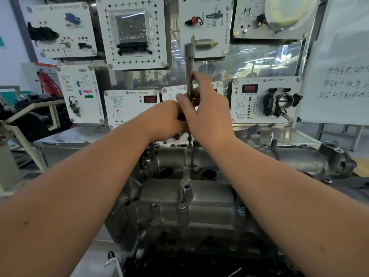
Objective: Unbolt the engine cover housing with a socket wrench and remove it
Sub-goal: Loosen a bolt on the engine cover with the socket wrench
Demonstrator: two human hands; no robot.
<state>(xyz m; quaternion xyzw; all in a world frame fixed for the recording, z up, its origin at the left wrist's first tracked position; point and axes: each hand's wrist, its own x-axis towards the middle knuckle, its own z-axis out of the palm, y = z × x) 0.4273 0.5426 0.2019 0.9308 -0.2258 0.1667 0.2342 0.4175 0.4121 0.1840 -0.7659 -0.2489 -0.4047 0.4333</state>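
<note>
Engine cover housing (185, 198) remains bolted; our left hand (165, 120) and right hand (207, 108) each grip the upright socket wrench (189, 72). If we tilt it, we judge it could slip off the far bolt (189, 143) and round it.

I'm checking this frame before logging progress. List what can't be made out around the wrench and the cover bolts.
- Head view: the socket wrench lower end and handle, hidden by the left hand and right hand.
- Head view: the bolt being worked, behind both hands; only a thin stem shows below.
- Head view: the engine cover housing near edge, dark and blocked by the forearms.
</note>
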